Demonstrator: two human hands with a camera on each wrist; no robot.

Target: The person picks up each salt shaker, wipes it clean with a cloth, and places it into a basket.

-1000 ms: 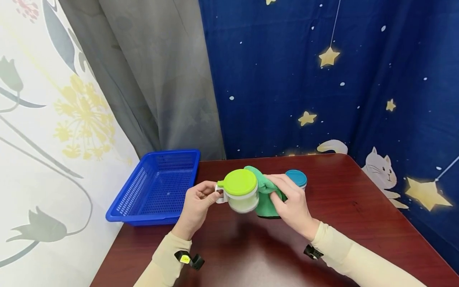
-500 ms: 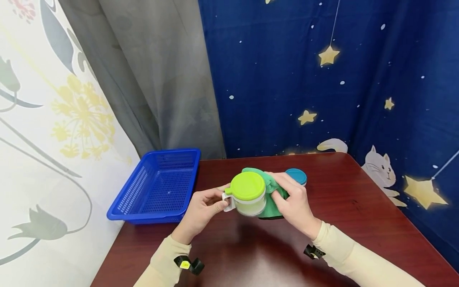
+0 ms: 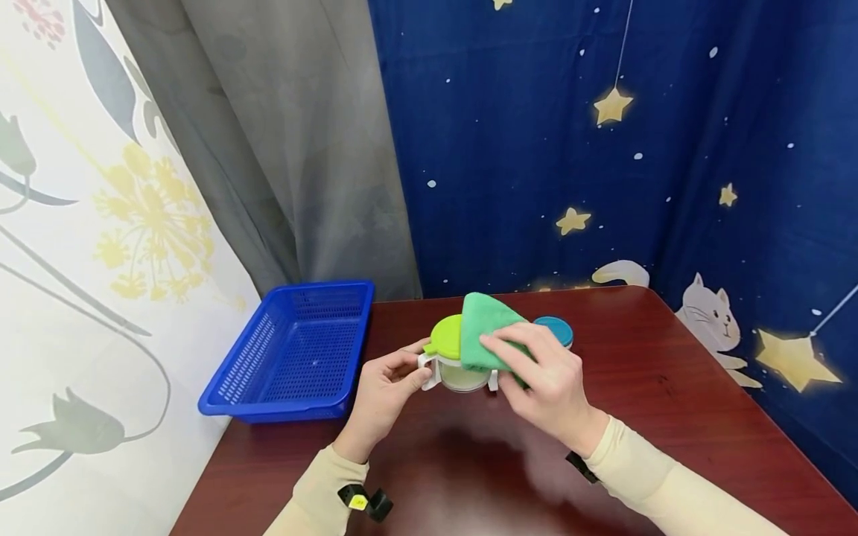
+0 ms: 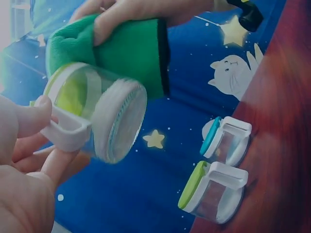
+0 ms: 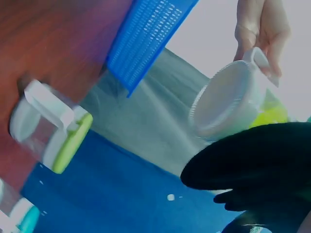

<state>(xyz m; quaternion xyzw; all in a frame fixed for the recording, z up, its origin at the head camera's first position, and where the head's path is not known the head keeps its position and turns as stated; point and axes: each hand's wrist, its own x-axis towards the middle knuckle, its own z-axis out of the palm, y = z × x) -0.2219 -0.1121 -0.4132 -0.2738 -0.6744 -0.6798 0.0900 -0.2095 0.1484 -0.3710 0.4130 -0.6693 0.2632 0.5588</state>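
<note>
A clear seasoning jar (image 3: pixel 462 377) with a lime-green lid is held up over the table, tilted in the left wrist view. My left hand (image 3: pixel 382 394) pinches its white handle (image 4: pixel 68 128) between thumb and fingers. White contents show through the wall near the base. My right hand (image 3: pixel 553 380) holds a green cloth (image 3: pixel 484 324) against the jar, draped over the right part of the lid. Seen from the right wrist, the cloth's dark underside hides the lid's lower part.
A teal-lidded jar (image 3: pixel 553 327) stands on the table (image 3: pixel 630 417) behind my right hand. Beside it is another lime-lidded jar (image 4: pixel 192 187), mostly hidden in the head view. A blue plastic basket (image 3: pixel 315 409) sits at the left, with curtains behind the table.
The jar first moved right and then rose slightly, with the left hand on its handle. My right hand brought the cloth from the jar's side up over its lid.
</note>
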